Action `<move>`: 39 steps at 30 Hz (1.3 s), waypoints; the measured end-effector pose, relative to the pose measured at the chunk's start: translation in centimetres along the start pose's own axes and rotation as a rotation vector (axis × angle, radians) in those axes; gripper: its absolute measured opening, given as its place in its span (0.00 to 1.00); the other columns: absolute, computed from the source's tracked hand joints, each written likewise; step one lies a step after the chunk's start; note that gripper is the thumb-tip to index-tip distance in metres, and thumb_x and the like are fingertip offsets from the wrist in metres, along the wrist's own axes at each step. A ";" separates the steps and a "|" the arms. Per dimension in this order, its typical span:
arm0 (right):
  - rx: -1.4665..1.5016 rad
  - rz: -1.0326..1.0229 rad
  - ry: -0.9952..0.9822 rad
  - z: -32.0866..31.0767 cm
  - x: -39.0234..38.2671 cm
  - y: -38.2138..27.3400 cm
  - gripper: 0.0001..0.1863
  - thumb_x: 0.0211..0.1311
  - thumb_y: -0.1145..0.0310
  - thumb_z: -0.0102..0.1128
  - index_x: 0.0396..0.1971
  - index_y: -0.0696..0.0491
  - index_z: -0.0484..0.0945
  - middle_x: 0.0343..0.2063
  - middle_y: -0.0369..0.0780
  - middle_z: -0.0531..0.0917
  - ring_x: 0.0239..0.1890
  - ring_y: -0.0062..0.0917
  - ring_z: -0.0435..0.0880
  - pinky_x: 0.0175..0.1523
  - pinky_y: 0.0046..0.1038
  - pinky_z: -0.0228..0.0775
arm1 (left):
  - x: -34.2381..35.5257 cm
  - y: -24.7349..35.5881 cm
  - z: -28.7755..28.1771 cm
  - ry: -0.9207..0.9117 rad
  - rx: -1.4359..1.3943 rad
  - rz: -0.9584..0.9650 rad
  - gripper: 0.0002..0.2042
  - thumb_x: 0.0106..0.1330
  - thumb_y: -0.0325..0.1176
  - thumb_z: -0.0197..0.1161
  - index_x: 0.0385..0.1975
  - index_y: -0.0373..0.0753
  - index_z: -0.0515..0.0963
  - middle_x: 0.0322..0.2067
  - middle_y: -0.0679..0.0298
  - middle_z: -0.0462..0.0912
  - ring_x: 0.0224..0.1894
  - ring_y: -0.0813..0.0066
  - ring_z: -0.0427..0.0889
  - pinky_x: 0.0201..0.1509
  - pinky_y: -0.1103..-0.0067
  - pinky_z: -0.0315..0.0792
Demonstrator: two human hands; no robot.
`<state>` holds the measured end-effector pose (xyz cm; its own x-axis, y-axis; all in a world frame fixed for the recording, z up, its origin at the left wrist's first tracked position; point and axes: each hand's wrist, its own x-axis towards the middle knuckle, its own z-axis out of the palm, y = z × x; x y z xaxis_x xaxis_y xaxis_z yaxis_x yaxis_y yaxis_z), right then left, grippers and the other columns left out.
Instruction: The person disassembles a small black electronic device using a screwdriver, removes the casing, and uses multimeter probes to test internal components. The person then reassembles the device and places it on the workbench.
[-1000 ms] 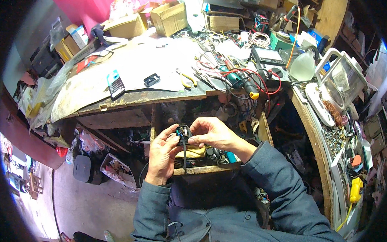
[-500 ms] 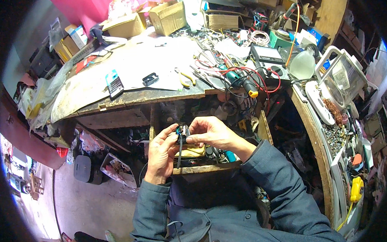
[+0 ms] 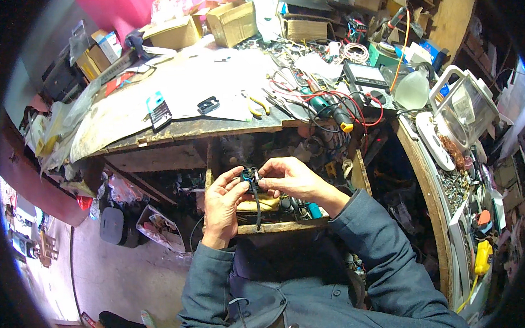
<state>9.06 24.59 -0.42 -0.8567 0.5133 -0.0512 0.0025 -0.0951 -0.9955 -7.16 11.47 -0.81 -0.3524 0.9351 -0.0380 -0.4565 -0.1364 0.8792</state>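
1. Both hands are up in front of the chest, just below the front edge of the desk, working on 1 small black part with a bit of blue on it.
2. The left hand has its fingers closed on the part from the left, thumb near the top of it.
3. The right hand pinches it from the right, fingertips clamped on its upper edge. So the 2 hands meet right on it.
4. A black cable hangs straight down from the part, between the hands, in front of an open wooden drawer.
5. Something yellow lies in that drawer, partly hidden by the hands, can't tell what it is.
6. Up on the desk: a phone with a dark screen, a small black clip-like piece, yellow-handled pliers, and a multimeter with red leads tangled around it.
7. Cardboard boxes sit along the far edge.
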 end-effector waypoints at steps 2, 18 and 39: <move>-0.027 -0.008 0.011 0.1 -0.1 -0.2 0.12 0.65 0.68 0.67 0.42 0.59 0.79 0.29 0.34 0.83 0.25 0.12 0.77 0.29 0.16 0.70 | 0.1 -0.2 -0.1 -0.004 -0.014 0.003 0.21 0.65 0.22 0.64 0.58 0.27 0.71 0.46 0.55 0.84 0.44 0.70 0.85 0.47 0.75 0.82; -0.018 -0.014 0.021 -0.4 -0.8 -1.4 0.11 0.66 0.68 0.67 0.42 0.58 0.81 0.30 0.34 0.84 0.26 0.13 0.77 0.30 0.18 0.70 | -0.2 0.1 0.2 -0.018 0.015 -0.050 0.19 0.66 0.27 0.65 0.57 0.32 0.73 0.45 0.59 0.85 0.41 0.73 0.86 0.40 0.76 0.84; -0.573 -0.119 0.983 -14.8 -12.9 2.5 0.22 0.64 0.52 0.66 0.29 0.60 0.79 0.24 0.35 0.80 0.28 0.21 0.73 0.36 0.31 0.68 | 0.3 -0.7 -0.2 -0.071 -0.029 -0.037 0.19 0.67 0.27 0.64 0.57 0.33 0.72 0.44 0.60 0.85 0.40 0.75 0.86 0.40 0.75 0.84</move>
<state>27.76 30.32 -3.46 -0.0935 0.9620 0.2567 0.3990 0.2724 -0.8756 -7.12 11.76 -1.60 -0.2765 0.9603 -0.0360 -0.4922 -0.1093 0.8636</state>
